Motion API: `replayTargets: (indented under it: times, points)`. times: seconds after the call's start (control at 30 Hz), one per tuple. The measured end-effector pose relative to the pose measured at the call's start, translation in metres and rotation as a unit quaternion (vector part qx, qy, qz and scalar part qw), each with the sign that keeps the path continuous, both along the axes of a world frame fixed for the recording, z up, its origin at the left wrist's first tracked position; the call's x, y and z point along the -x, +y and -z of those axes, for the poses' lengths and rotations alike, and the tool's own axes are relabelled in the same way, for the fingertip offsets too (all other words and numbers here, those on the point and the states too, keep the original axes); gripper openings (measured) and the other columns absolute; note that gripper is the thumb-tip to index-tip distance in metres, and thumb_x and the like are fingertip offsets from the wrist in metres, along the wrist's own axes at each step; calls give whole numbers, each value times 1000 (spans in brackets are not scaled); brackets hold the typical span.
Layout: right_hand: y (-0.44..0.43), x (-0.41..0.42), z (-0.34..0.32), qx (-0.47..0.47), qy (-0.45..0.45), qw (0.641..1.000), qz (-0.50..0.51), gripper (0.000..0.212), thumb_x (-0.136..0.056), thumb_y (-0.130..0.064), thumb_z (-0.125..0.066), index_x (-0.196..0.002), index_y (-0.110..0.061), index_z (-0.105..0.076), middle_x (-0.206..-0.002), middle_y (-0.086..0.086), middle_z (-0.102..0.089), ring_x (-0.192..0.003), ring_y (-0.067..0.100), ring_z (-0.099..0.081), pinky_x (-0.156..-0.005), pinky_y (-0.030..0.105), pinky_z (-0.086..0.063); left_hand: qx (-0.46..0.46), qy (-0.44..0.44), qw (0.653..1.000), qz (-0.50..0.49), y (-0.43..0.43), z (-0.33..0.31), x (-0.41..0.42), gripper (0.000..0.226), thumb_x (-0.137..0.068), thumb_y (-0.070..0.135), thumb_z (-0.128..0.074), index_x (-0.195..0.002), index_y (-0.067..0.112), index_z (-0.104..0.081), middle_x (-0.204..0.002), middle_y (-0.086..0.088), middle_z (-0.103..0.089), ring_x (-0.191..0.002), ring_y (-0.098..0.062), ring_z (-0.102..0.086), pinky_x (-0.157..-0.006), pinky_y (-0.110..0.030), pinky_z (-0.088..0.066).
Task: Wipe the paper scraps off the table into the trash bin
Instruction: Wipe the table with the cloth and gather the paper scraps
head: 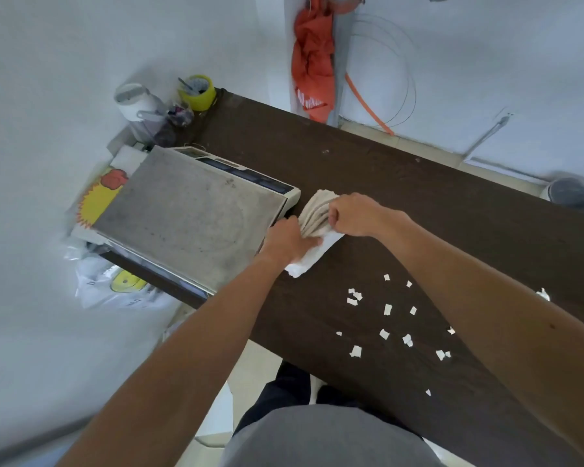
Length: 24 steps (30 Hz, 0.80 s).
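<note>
Roughly twenty scraps (387,309) lie unwiped on desk (418,183), right of scale (189,214), nearer person. Beside scale's right edge: right hand (354,214) clenched round bunched cloth (314,214), left hand (287,239) gripping its lower end. Likely all wiping, binning left.

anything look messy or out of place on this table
Torn white paper scraps lie scattered across the table, near its front edge. The right hand grips a cloth beside the scale, not yet touching them.
</note>
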State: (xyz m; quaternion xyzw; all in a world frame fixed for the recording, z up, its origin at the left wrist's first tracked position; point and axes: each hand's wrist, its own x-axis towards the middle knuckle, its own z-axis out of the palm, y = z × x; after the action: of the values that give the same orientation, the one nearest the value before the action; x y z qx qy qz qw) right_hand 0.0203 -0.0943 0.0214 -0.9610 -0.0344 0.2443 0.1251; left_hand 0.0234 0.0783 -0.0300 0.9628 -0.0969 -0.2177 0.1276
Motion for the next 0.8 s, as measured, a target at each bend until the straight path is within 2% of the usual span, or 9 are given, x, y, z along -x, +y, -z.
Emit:
replayTargets:
  times: [0.07, 0.17, 0.23, 0.3, 0.4, 0.5, 0.6, 0.7, 0.8]
  points:
    - [3, -2, -2, -18, -15, 1000, -1, 21, -90, -15, -47, -92, -13, -68, -96, 7, -69, -90, 28, -64, -83, 45, -54, 14, 19, 1000, -13, 2, -3, 1, 63, -86, 67, -59, -114, 10, -58, -96, -4, -66, -90, -25, -65, -73, -31, -47]
    - [4, -4, -4, -47, -54, 997, 15, 16, -91, -11, -47, -100, -12, -61, -100, 7, -66, -91, 27, -61, -81, 44, -52, 52, 60, 996, -47, 6, -8, 4, 59, -90, 64, -56, -110, 9, -61, -86, -3, -64, -79, -22, -61, -71, -31, -45]
    - [3, -5, -5, -66, -82, 994, 31, 19, -89, -6, -51, -103, -16, -57, -106, 4, -60, -94, 23, -57, -78, 37, -46, 61, 74, 994, -57, 9, -12, 8, 61, -91, 63, -55, -115, 7, -60, -90, -3, -62, -80, -21, -58, -73, -31, -43]
    - [3, -5, -6, -65, -98, 993, 17, 32, -87, -3, -54, -115, -19, -57, -118, 4, -54, -102, 23, -53, -83, 36, -44, 57, 87, 993, -53, 13, -15, 13, 62, -93, 62, -54, -121, 7, -58, -99, -5, -63, -86, -22, -56, -76, -31, -42]
    - [6, -3, -6, -45, -52, 997, -39, 62, -85, -1, -53, -143, -24, -48, -146, 6, -40, -131, 29, -41, -106, 46, -39, 53, 96, 993, -36, 19, -14, 20, 60, -91, 62, -56, -120, 9, -56, -104, -4, -61, -97, -25, -59, -79, -32, -42]
    - [12, 0, 0, -38, 50, 996, -65, 73, -86, -6, -54, -152, -31, -36, -162, 1, -23, -146, 29, -24, -117, 51, -25, 51, 95, 994, -34, 24, -9, 30, 56, -91, 61, -57, -114, 10, -57, -99, -3, -60, -94, -26, -59, -77, -33, -43]
    - [19, 5, 13, -20, 90, 993, -73, 80, -79, -14, -60, -152, -31, -33, -161, -2, -25, -146, 27, -25, -116, 48, -26, 57, 58, 996, -43, 25, -1, 39, 50, -92, 56, -57, -113, 10, -57, -100, -5, -65, -87, -23, -60, -75, -31, -44]
    - [22, 7, 19, 1, 17, 997, -78, 71, -78, -16, -63, -145, -27, -42, -149, 2, -39, -136, 27, -37, -110, 49, -31, 78, 18, 994, -71, 21, 0, 43, 44, -94, 48, -57, -117, 11, -53, -104, -6, -62, -90, -22, -60, -74, -29, -42]
    - [17, 4, 16, 20, -77, 992, -96, 58, -81, -18, -65, -137, -21, -49, -144, 5, -43, -131, 29, -42, -106, 50, -34, 104, -19, 991, -84, 15, -2, 39, 39, -97, 40, -56, -119, 9, -51, -108, -9, -61, -97, -25, -62, -74, -29, -45]
